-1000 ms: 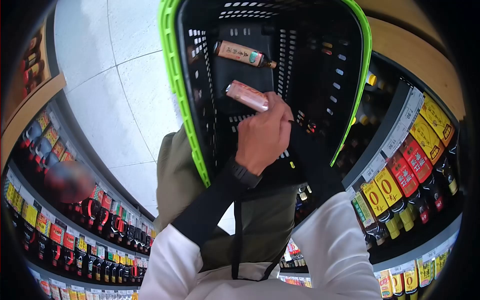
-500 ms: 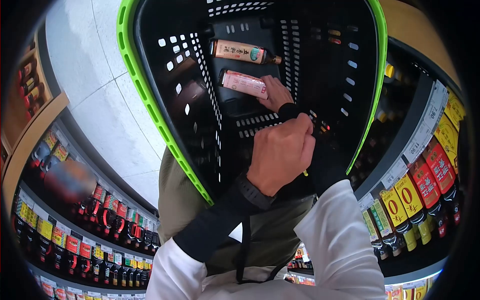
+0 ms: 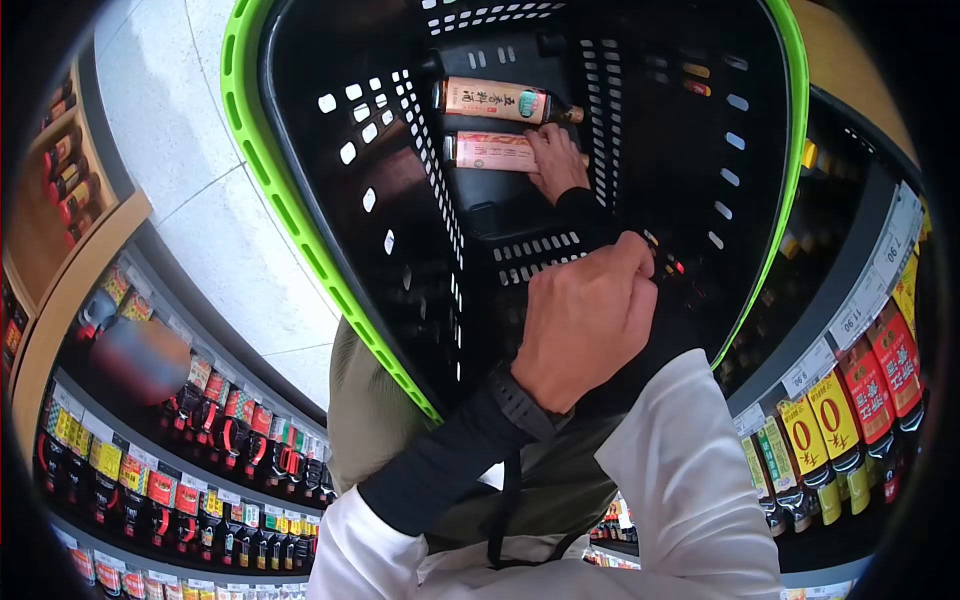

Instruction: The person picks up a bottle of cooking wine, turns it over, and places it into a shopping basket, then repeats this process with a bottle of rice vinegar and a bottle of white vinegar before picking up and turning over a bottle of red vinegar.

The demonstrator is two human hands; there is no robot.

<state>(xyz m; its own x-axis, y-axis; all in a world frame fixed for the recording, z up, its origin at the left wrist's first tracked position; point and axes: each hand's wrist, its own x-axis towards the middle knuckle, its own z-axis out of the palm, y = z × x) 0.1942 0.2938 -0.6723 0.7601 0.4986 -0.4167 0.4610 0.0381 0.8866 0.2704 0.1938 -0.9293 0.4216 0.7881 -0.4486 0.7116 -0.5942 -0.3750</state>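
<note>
Inside a black shopping basket [image 3: 500,205] with a bright green rim, two bottles lie on their sides. One is a dark bottle [image 3: 495,100] with a tan label. Close alongside it is a bottle with a pink label [image 3: 490,152]. Reaching down into the basket, my right hand [image 3: 557,162] has its fingers over the pink-labelled bottle's right end and hides its neck. My left hand [image 3: 585,320], with a dark watch [image 3: 525,402] on the wrist, is closed in a fist above the near part of the basket, beside my right sleeve. What it grips is hidden.
Shelves of dark sauce bottles [image 3: 200,510] curve along the left. Yellow- and red-labelled bottles [image 3: 835,420] with price tags stand on the right shelf. Pale floor tiles [image 3: 240,230] show left of the basket. A blurred round patch [image 3: 140,360] sits by the left shelf.
My right hand has shifted the pink-labelled bottle up against the tan-labelled one, and it lies straighter. My left hand stays closed, slightly lower and further right in view.
</note>
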